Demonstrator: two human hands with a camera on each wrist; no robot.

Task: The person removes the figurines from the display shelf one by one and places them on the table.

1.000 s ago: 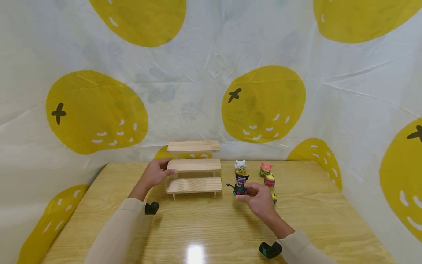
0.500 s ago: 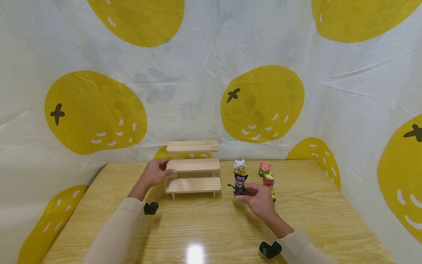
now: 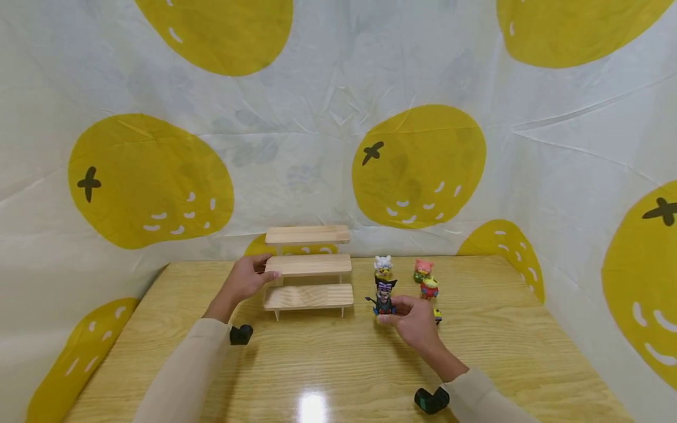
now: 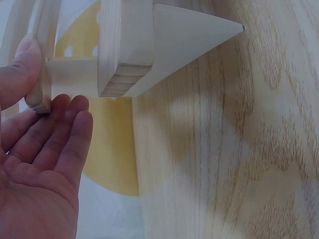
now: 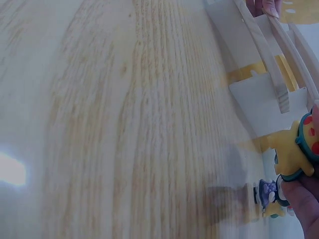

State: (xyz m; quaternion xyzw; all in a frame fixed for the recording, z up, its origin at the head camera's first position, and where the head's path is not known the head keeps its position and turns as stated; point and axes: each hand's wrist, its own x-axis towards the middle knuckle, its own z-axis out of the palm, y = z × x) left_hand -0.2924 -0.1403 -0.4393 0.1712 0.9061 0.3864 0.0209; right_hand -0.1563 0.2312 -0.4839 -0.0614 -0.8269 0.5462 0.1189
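Observation:
My left hand [image 3: 247, 278] grips the left end of the middle tier of a small three-tier wooden display stand [image 3: 308, 265]. In the left wrist view the thumb lies on one face of that shelf board [image 4: 42, 64], fingers at the other. A dark toy figurine [image 3: 384, 298] with black ears, a purple bow and a thin tail is pinched upright by my right hand [image 3: 418, 323], right of the stand. The right wrist view shows a yellow part [image 5: 291, 152] with teal edging by the fingers. Whether the figurine touches the table cannot be told.
A white-hooded figurine [image 3: 383, 266] stands behind the held one. Right of it are a pink figurine [image 3: 424, 269], a red-and-yellow one [image 3: 429, 287] and a yellow one [image 3: 437, 316] partly behind the right hand. A fruit-print cloth [image 3: 296, 170] hangs behind the wooden table [image 3: 317, 358].
The head view has shifted slightly, so everything sits a little farther left. Both hands keep their holds, and the figurine stays in about the same place beside the stand.

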